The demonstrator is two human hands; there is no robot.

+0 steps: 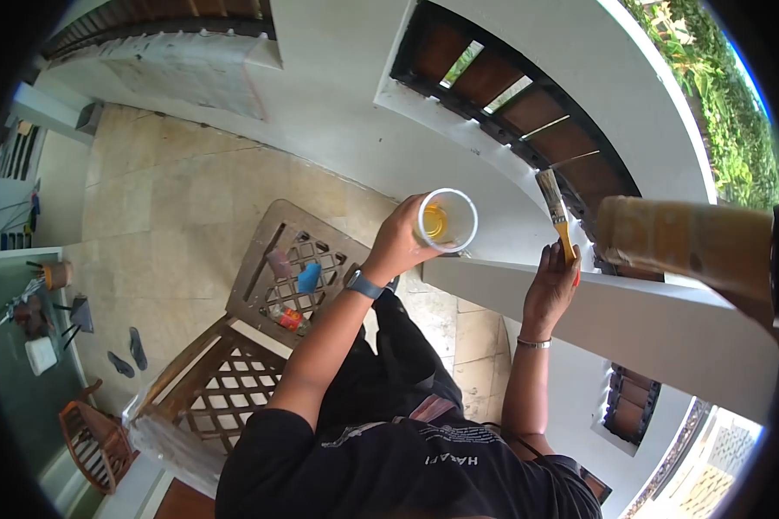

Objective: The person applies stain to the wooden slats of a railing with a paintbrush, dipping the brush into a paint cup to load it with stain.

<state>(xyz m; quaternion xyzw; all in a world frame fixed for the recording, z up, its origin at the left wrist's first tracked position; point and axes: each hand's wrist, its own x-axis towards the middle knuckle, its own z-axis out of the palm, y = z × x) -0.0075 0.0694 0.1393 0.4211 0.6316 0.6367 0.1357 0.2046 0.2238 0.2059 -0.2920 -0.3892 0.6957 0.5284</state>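
My left hand (395, 245), a watch on its wrist, is wrapped round a clear plastic cup (457, 214) with some yellow liquid (434, 223) in the bottom. In my right hand (549, 296) is a paintbrush (555, 206), gripped by its yellow handle with the bristles pointing up. The bristles overlap the lower edge of a dark-framed window (512, 111) with brown slats, set in a white wall (346, 95). Cup and brush are apart from each other.
Below my left arm stands a wooden lattice bench (253, 251) bearing a blue piece (309, 278) and a red-labelled bottle (287, 318). A blurred brown tube-like thing (688, 242) looms at right. Slippers (137, 348) lie on the tiled floor (173, 216), near a wooden chair (99, 441).
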